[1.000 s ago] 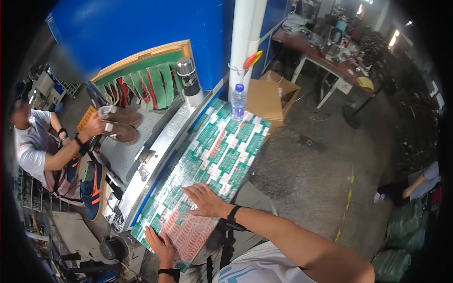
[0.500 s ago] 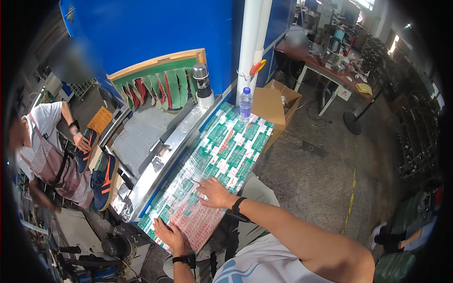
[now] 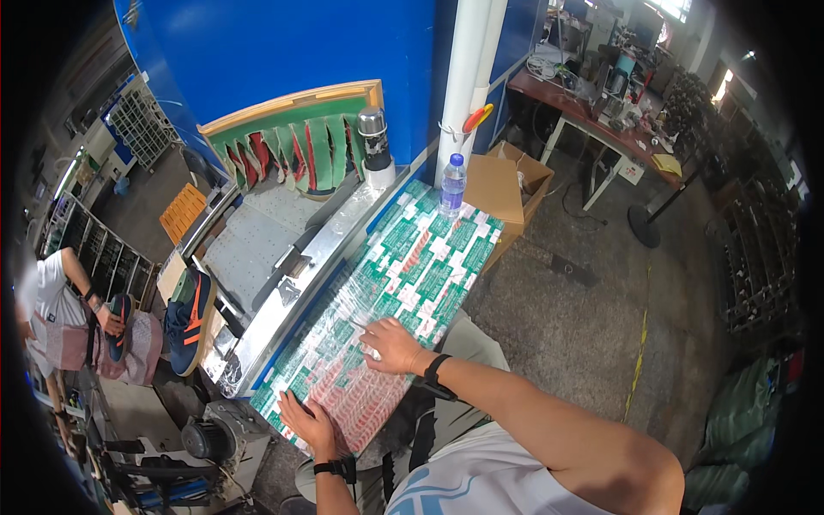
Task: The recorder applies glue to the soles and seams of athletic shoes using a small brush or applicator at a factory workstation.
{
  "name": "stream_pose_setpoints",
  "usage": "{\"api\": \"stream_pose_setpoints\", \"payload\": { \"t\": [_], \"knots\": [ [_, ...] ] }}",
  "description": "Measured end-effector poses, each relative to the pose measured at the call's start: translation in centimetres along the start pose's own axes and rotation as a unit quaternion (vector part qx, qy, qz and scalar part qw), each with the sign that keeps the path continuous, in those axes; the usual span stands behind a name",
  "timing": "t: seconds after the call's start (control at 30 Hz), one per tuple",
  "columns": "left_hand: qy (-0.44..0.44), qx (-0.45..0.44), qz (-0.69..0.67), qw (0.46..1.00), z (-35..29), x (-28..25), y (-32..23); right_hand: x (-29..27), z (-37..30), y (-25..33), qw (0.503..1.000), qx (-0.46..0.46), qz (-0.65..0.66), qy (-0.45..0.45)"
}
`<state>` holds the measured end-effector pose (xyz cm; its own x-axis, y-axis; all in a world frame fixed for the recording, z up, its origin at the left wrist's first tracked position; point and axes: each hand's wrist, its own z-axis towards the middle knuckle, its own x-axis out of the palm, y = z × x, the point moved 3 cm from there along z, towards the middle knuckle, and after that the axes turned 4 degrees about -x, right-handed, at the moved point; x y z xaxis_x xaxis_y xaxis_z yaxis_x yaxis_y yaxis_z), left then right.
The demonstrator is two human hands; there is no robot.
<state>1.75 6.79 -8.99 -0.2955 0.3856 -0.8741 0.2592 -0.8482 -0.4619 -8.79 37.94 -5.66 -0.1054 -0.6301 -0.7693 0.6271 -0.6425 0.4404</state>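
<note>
A long board (image 3: 433, 296), covered with green, white and red patterned sheet under shiny clear film, lies in front of me beside the metal-edged machine. Flat on its near left corner rests my left hand (image 3: 307, 424), fingers stretched out and holding nothing. My right hand (image 3: 395, 347) is at the middle of the board with its fingers curled down to the surface. Something small and whitish shows at those fingertips, too small to name. A clear water bottle (image 3: 452, 185) with a blue cap stands at the board's far end.
On the left, a dark blue shoe with orange stripes (image 3: 187, 330) sits by the conveyor (image 3: 257, 236). A co-worker's hand (image 3: 110, 320) holds another shoe (image 3: 118, 333). A steel thermos (image 3: 374, 142) stands near the green strip curtain. Behind the bottle are a white pole (image 3: 462, 86) and an open cardboard box (image 3: 502, 184).
The co-worker has drawn back to the left, carrying one shoe away from the conveyor. My right hand's fingers have curled a little more; my left hand stays on the board.
</note>
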Motion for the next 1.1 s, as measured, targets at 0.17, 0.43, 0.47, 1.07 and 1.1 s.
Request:
{"api": "stream_pose_setpoints", "payload": {
  "t": [0.17, 0.43, 0.47, 1.07, 1.1],
  "knots": [
    [-0.011, 0.009, -0.011, 1.000, -0.06, 0.24, 0.11, -0.24, 0.05, -0.02, 1.000, -0.001, -0.003, -0.003],
    [-0.014, 0.005, -0.008, 1.000, -0.02, 0.39, 0.22, -0.03, -0.07, -0.16, 1.000, 0.005, -0.001, 0.016],
    [-0.013, 0.004, -0.009, 1.000, 0.01, 0.39, 0.21, 0.02, -0.07, -0.21, 1.000, 0.005, -0.001, 0.015],
    [-0.016, 0.008, -0.015, 1.000, 0.00, 0.28, 0.34, -0.03, -0.08, -0.16, 1.000, 0.004, -0.004, 0.003],
    [-0.016, 0.008, -0.015, 1.000, 0.01, 0.32, 0.38, -0.04, -0.07, -0.17, 1.000, 0.004, -0.003, 0.005]
  ]
}}
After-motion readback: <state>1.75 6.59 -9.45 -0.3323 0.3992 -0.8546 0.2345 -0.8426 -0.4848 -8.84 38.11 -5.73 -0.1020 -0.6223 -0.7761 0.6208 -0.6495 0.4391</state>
